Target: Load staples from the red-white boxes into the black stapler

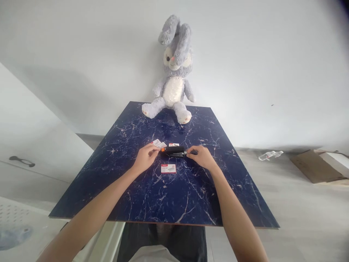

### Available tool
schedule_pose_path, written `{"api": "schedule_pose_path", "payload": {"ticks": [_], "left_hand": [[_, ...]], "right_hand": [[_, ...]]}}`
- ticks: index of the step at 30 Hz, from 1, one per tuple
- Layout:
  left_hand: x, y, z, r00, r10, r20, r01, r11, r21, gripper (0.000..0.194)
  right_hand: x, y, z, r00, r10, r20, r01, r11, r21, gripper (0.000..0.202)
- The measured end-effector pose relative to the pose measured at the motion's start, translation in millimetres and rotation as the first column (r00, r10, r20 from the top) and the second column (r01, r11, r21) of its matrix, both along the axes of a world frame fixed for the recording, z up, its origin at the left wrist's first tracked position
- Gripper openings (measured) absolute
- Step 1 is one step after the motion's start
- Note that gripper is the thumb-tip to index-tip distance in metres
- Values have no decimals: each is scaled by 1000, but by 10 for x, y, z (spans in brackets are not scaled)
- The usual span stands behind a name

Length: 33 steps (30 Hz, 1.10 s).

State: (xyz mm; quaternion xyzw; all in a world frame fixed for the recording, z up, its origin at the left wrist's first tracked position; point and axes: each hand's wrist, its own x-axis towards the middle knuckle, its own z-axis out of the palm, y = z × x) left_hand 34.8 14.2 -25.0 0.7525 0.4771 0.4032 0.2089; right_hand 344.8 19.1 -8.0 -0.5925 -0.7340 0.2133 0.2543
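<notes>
A black stapler [175, 149] with an orange piece at its left end lies across the middle of the dark blue table, between my hands. The fingers of my left hand [146, 156] are closed on that orange end. At the stapler's right end, my right hand [201, 156] pinches a part that sticks out, its thumb and fingers close together. Just below the stapler is a small red and white staple box [168, 168]. Behind it lie a white and pink packet [158, 143] on the left and another small red and white box [173, 145], partly hidden by the stapler.
A grey plush rabbit [174, 91] sits at the far edge of the marbled table [163, 203], against the wall. On the floor to the right are a plastic bottle [269, 155] and a cardboard box [313, 165]. A white cabinet [32, 138] stands at the left.
</notes>
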Motion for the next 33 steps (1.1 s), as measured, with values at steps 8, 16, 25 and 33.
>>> {"api": "schedule_pose_path", "payload": {"ticks": [8, 16, 25, 33], "left_hand": [[-7, 10, -8, 1000, 9, 6, -9, 1000, -22, 18], [-11, -11, -16, 991, -6, -136, 12, 999, 41, 26], [53, 86, -149, 963, -9, -268, -1, 999, -37, 54], [70, 102, -100, 964, 11, -265, -17, 1000, -17, 48]], "right_hand": [[19, 28, -47, 999, 33, -36, -34, 999, -30, 10], [114, -20, 113, 989, -133, 60, 133, 991, -7, 14], [-583, -269, -1, 985, -129, -112, 122, 990, -69, 81], [-615, -272, -64, 957, -50, -286, 7, 989, -149, 95]]}}
